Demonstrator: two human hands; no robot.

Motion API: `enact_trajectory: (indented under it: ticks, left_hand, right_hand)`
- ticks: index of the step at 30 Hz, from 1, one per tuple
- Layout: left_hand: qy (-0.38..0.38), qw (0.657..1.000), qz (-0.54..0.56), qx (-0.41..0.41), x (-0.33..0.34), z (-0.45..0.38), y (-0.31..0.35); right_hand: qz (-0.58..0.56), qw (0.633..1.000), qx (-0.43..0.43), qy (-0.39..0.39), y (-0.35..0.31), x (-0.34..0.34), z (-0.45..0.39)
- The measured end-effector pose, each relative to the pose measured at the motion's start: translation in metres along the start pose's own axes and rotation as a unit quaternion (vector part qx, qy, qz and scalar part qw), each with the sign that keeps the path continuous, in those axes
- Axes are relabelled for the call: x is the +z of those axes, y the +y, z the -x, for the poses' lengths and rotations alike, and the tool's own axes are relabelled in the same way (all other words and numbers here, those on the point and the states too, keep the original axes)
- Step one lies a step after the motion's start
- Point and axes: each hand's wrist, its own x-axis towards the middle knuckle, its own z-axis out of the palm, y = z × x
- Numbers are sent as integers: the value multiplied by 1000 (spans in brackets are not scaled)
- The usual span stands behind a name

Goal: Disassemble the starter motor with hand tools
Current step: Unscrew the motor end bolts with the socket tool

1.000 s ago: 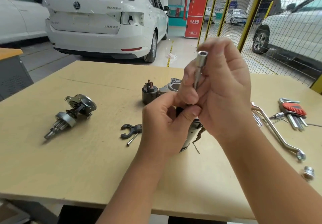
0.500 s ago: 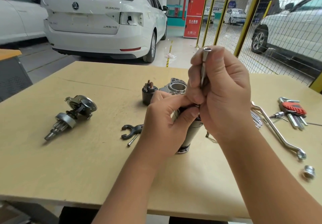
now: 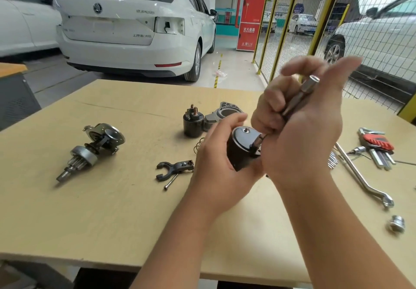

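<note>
My left hand (image 3: 216,167) grips the black cylindrical starter motor body (image 3: 242,151) above the table, its end cap tilted up towards me. My right hand (image 3: 299,135) holds a slim silver socket driver (image 3: 302,95) with its lower fingers curled round the shaft, while the upper fingers and thumb are spread. The driver leans to the upper right. Its lower tip sits on a fastener at the right edge of the end cap (image 3: 256,142). The rest of the motor body is hidden behind my hands.
On the plywood table (image 3: 112,210) lie the pinion drive assembly (image 3: 94,149), solenoid (image 3: 193,123), grey nose housing (image 3: 225,113), fork lever (image 3: 174,168) with a pin (image 3: 170,182), ring spanner (image 3: 364,176), red hex key set (image 3: 378,147) and a loose socket (image 3: 396,224).
The motor body has been tilted so its end cap faces up. The driver has swung from upright to leaning right, and my right hand's upper fingers have spread.
</note>
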Motion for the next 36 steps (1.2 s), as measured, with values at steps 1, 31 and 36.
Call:
enact_trajectory:
  ticks: [1, 31, 36]
  left_hand:
    - [-16, 999, -27, -19, 1, 0, -1]
    - [-26, 991, 89, 95, -4, 13, 3]
    - [-22, 985, 117, 128, -9, 12, -3]
  right_hand:
    - [-1, 1000, 1, 20, -1, 1, 0]
    - [-93, 981, 87, -146, 7, 0, 11]
    - [-98, 979, 111, -142, 8, 0, 12]
